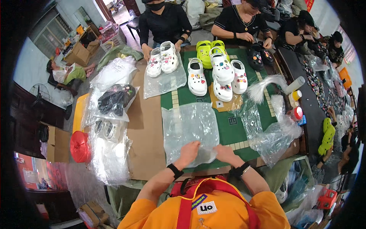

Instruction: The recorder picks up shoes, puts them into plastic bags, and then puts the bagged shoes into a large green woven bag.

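A clear plastic bag [190, 128] lies spread over the green table mat [232, 131] in front of me. My left hand [188, 151] is closed on its near edge, fingers pinched together. At the bag's near right corner my right hand [225, 154] also pinches the plastic. Just beyond the bag stand white clogs decorated with small charms, among them a single white clog [197, 78] and a stacked group [222, 68]. A small brown sheet [228, 105] lies partly under that group.
A person opposite holds a white clog pair [162, 59] over another bag [164, 84]. Lime clogs [204, 53] and black clogs [259, 57] stand at the far side. Bagged clogs [114, 101] lie left; loose clear plastic [272, 139] and a red-lidded jar [295, 113] lie right.
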The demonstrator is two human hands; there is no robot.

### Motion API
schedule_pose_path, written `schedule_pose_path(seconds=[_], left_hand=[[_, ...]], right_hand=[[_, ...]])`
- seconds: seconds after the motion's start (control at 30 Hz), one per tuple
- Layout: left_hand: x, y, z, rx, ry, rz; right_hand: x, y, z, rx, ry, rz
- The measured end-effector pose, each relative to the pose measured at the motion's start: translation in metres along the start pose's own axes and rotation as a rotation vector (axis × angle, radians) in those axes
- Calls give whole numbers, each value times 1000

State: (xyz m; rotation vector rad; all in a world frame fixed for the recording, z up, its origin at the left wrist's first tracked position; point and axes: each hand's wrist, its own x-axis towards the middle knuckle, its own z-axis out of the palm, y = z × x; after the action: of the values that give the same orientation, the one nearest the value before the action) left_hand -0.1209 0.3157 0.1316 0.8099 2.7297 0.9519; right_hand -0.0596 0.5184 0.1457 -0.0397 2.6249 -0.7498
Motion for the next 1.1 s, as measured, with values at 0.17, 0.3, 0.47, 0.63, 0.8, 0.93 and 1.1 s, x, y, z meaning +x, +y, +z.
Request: schedule_pose_path(seconds=[0.17,0.3,0.47,0.63,0.8,0.93,1.1], left_hand=[[4,-18,20,103,-232,-75],[-8,-23,39,-21,-442,28],[-22,-7,17,-73,-528,29],[-28,-10,18,-198,-511,-124],[-48,-15,27,64,-482,-166],[-52,-38,45,-25,-427,-201],[-5,-33,-1,-441,-238,-428]], right_hand=[[57,41,-68,275,-101,-75],[144,95,-134,663,486,128],[204,68,-192,1330,490,560],[251,98,-174,1541,504,336],[234,86,-177,1830,337,229],[199,80,-190,1783,327,152],[150,46,-207,1664,199,27]])
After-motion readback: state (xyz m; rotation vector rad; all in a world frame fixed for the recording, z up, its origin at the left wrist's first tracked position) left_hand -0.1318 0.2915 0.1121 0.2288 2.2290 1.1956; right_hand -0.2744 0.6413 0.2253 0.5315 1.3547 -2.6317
